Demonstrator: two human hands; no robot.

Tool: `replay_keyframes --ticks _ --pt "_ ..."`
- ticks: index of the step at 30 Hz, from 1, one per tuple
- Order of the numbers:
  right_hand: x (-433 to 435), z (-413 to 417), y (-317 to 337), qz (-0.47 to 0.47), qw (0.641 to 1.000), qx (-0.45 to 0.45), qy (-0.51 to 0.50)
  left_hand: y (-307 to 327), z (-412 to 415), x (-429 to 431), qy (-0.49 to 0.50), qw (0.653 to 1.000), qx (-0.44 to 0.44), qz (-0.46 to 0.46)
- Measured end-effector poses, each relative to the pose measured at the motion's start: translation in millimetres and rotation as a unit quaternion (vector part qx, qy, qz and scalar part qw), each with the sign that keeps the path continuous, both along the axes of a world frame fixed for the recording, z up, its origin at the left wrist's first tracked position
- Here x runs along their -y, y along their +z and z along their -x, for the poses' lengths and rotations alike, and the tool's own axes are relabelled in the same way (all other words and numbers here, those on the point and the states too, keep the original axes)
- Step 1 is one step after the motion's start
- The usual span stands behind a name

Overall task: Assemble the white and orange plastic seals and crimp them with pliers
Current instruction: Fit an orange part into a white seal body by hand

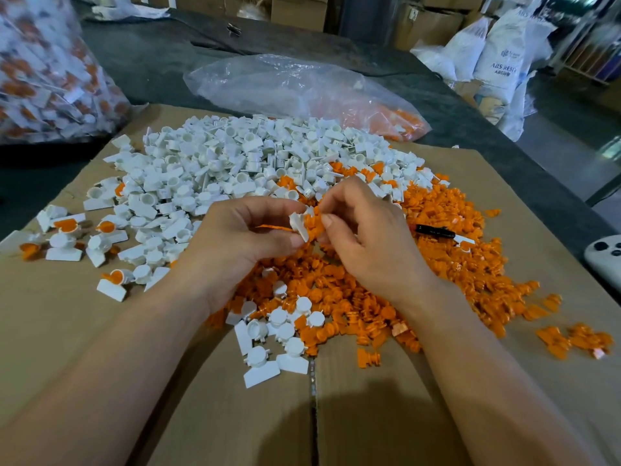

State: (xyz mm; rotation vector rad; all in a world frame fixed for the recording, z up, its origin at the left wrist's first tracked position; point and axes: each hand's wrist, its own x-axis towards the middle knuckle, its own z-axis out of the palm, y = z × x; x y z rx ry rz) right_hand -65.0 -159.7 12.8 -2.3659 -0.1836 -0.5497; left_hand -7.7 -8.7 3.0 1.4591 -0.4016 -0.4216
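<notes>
The left hand [248,237] pinches a white tabbed plastic seal [300,224], holding it steady. Just beside it, the right hand [364,237] pinches an orange plastic insert [315,220], apparently to seat it.

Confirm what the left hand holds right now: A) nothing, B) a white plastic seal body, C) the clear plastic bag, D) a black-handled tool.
B: the left hand pinches a white plastic seal body between thumb and fingers, while the right hand pinches an orange plastic insert right beside it.
</notes>
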Motion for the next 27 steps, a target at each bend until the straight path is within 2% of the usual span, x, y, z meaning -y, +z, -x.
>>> replay_keyframes --ticks 5,10,17,22,25,27 --pt "2.7 -0.3 -1.6 0.017 1.000 -0.004 -0.001 1.2 1.8 0.1 -0.029 1.000 -0.006 0.007" --pt "2.3 0.7 0.1 0.043 0.999 -0.006 0.005 0.2 2.6 1.6 -0.016 1.000 0.013 -0.017" --pt "-0.1 1.9 -1.5 0.080 0.996 0.038 0.017 2.8 4.6 0.6 -0.007 0.998 0.034 -0.045" --pt "-0.3 0.3 -1.7 -0.024 1.000 0.003 0.005 1.4 5.6 -0.7 -0.003 0.997 0.048 -0.053" --pt "-2.0 1.0 -3.1 0.025 0.999 0.029 0.012 0.4 5.6 0.0 -0.005 0.998 0.039 -0.041" --pt "-2.8 1.5 -3.3 0.022 0.999 0.039 0.014 0.9 6.9 1.5 -0.003 0.999 0.038 -0.035"
